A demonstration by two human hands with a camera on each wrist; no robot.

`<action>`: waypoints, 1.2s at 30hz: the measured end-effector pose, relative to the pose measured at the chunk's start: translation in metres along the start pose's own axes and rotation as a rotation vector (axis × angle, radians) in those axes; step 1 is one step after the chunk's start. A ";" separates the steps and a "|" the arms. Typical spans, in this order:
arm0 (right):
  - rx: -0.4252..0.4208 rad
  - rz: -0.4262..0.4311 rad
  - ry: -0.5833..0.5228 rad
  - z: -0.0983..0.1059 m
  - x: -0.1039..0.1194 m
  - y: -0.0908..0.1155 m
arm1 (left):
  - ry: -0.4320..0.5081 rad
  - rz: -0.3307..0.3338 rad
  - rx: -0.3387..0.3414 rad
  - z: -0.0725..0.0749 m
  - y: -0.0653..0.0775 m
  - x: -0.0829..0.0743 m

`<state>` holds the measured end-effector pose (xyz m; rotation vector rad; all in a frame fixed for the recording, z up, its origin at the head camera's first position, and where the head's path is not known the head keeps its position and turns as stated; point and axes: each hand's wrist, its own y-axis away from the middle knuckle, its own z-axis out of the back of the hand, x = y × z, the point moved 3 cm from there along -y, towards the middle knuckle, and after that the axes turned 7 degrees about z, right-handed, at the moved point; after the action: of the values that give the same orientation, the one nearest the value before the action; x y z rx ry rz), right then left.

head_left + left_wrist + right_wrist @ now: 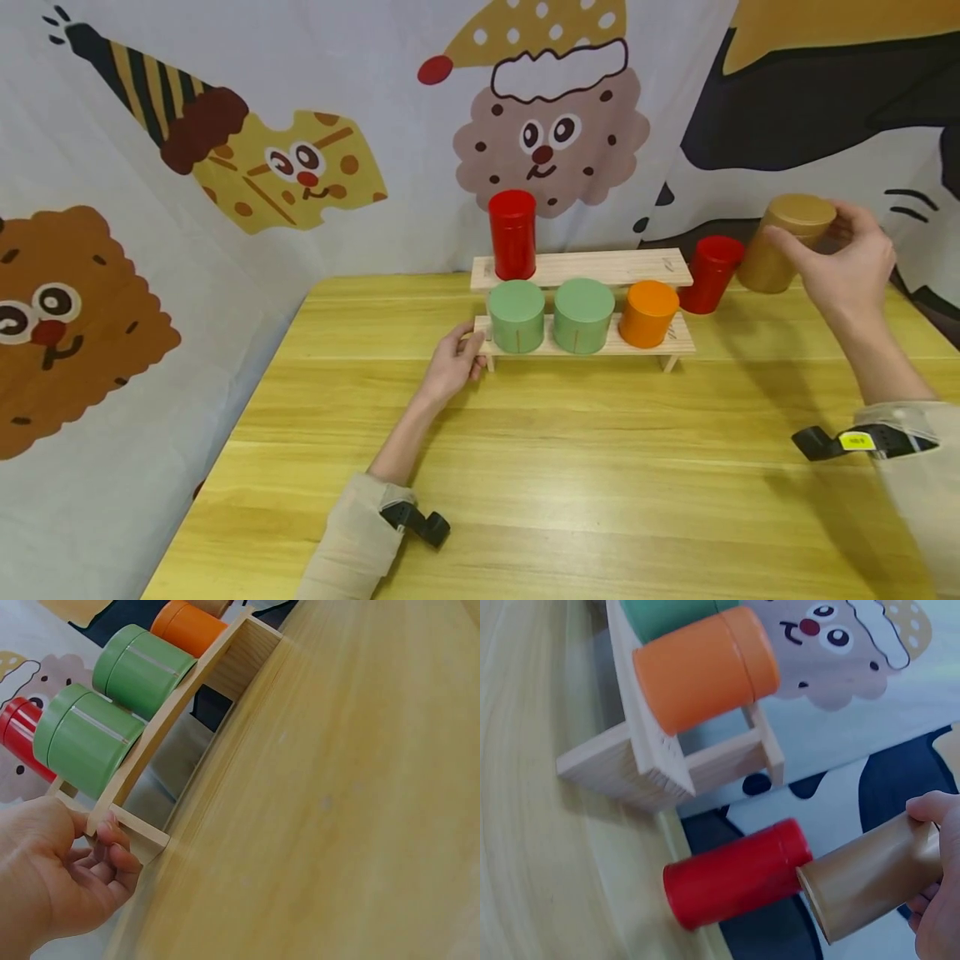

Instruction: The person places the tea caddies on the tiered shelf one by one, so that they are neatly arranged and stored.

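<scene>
My right hand (853, 263) grips a tall gold canister (780, 250) near its lid, thumb on one side and fingers on the other. In the right wrist view the canister's lower end (840, 892) is raised off the tabletop, close beside a red canister (735, 874). My left hand (452, 364) pinches the left end of the two-tier wooden rack's lower shelf (551, 343); in the left wrist view thumb and fingers close around that corner (101, 814). On this shelf stand two green canisters (517, 317) (583, 315) and a short orange one (649, 313).
Another red canister (513, 235) stands at the left of the rack's upper shelf (600, 268). The second red canister (709, 273) is on the table just right of the rack. Behind the wooden table (570, 467) hangs a cartoon-printed cloth (405, 83).
</scene>
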<state>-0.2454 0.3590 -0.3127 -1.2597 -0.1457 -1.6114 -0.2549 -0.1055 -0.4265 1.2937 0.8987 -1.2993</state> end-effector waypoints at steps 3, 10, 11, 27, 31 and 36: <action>0.006 0.009 -0.058 -0.002 0.009 0.001 | 0.003 0.006 0.002 0.000 0.000 0.000; 0.012 0.048 -0.104 -0.007 0.030 0.003 | 0.004 -0.002 0.000 0.001 0.000 0.000; 0.012 0.051 -0.111 -0.008 0.033 0.003 | 0.003 -0.003 0.001 0.001 0.000 0.000; 0.114 0.216 -0.197 -0.037 0.071 0.018 | 0.001 0.003 -0.004 0.000 0.000 0.001; 0.145 0.232 -0.199 -0.046 0.076 0.022 | 0.002 0.005 -0.001 0.001 0.001 0.002; 0.167 0.262 -0.192 -0.058 0.085 0.024 | -0.006 0.007 -0.003 0.001 0.001 0.001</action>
<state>-0.2567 0.2580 -0.2838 -1.2462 -0.2213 -1.2292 -0.2543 -0.1066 -0.4276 1.2896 0.8908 -1.2949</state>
